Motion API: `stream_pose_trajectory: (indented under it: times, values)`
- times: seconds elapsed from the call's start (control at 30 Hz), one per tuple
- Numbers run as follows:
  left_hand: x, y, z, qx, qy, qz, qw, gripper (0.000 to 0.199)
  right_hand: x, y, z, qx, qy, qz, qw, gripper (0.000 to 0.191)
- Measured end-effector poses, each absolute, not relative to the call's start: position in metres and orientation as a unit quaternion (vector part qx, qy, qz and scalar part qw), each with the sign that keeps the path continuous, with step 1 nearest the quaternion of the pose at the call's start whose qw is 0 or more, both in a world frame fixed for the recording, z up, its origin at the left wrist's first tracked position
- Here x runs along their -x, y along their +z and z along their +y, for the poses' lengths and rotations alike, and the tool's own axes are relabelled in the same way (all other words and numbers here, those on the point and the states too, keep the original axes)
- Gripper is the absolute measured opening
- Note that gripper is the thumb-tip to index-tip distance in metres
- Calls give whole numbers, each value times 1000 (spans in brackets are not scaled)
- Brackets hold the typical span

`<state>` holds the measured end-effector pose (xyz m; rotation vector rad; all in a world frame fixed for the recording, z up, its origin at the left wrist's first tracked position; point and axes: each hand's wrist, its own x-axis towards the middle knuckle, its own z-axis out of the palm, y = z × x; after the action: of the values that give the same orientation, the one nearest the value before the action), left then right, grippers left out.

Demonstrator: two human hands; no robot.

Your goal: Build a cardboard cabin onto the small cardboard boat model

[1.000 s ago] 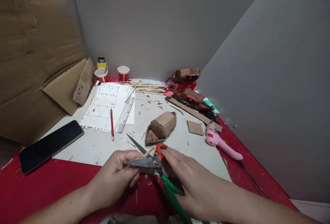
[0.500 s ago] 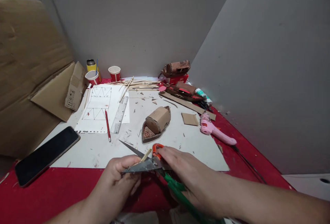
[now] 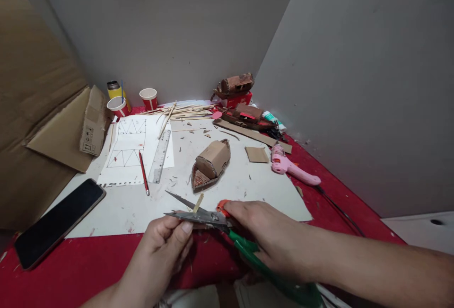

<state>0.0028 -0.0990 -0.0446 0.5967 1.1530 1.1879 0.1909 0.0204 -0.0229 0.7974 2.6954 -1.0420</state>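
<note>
My right hand (image 3: pixel 264 232) is closed around the green and orange handles of a pair of scissors (image 3: pixel 213 218). The blades point left and stand slightly apart. Between them is a thin pale strip (image 3: pixel 199 202), its free end sticking up above the blades. My left hand (image 3: pixel 166 242) pinches the strip's lower part right beside the lower blade; the fingers hide most of that end. Just beyond the blades, a small cardboard boat (image 3: pixel 213 161) with a rounded cabin rests on the white sheet (image 3: pixel 124 213).
A phone (image 3: pixel 60 223) lies at left by cardboard pieces (image 3: pixel 60 128). Behind are a truss drawing (image 3: pixel 124 173), red pencil (image 3: pixel 144 173), ruler (image 3: pixel 160 156), thin sticks (image 3: pixel 187 111) and paper cups (image 3: pixel 148 100). A pink glue gun (image 3: pixel 296 171) and brown boats (image 3: pixel 234 85) are at right.
The scissor blades have come closer together around the strip, and their lower blade has turned more level. My left thumb now shows in front of the blade. The whole view has shifted slightly.
</note>
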Motion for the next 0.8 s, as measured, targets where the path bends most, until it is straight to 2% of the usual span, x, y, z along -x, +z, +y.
stream_pose_trajectory:
  times: [0.23, 0.37, 0.5, 0.67, 0.8]
  values:
    - [-6, -54, -107, -325, 516, 543, 577, 42, -189, -18, 18, -270, -317, 908, 55, 38]
    - [-10, -55, -109, -331, 523, 554, 557, 48, -188, -20, 16, -266, -319, 908, 54, 31]
    - [-12, -51, -107, -285, 525, 525, 606, 50, -188, -15, 18, -303, -354, 879, 100, 34]
    - [-2, -45, -104, -257, 479, 480, 688, 41, -190, -8, 22, -324, -387, 853, 136, 42]
    - [3, -41, -103, -240, 455, 477, 712, 39, -190, -9, 23, -314, -357, 869, 136, 34]
